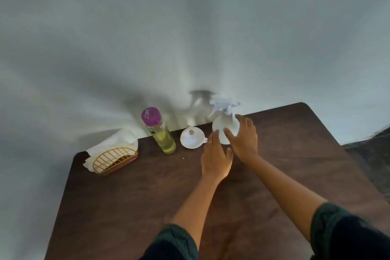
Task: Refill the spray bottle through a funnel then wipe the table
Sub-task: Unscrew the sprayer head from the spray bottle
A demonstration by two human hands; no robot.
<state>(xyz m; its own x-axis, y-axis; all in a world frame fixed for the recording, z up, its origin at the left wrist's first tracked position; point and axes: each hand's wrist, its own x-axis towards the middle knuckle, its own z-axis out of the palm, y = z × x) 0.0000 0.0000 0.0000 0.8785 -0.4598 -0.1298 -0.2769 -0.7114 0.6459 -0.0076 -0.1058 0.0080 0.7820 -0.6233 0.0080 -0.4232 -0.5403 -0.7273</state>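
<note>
1. far left of the table (126, 207) there's a gold wire napkin holder (115, 160) stuffed with white napkins (118, 143), well away from both hands, so that's wipe stuff for later I guess

2. next over is the refill bottle (158, 131), purple cap on, yellowish liquid inside, standing upright near the back edge

3. then the white funnel (191, 137), sitting on the table between the refill bottle and the spray bottle, not in anything yet

4. left hand (215, 160) is just short of the spray bottle, fingers loosely spread and reaching toward its lower left side. looks like the fingertips are right at the body, but can't tell if it's actually gripping

5. spray bottle (224, 127) stands upright, long axis vertical, trigger head on top, just ahead of both hands

6. right hand (244, 139) is the closer one, wrapped round the right side of the bottle body with the thumb across the front. reckon the head gets unscrewed next, so one hand steadies while the other goes up top
</note>
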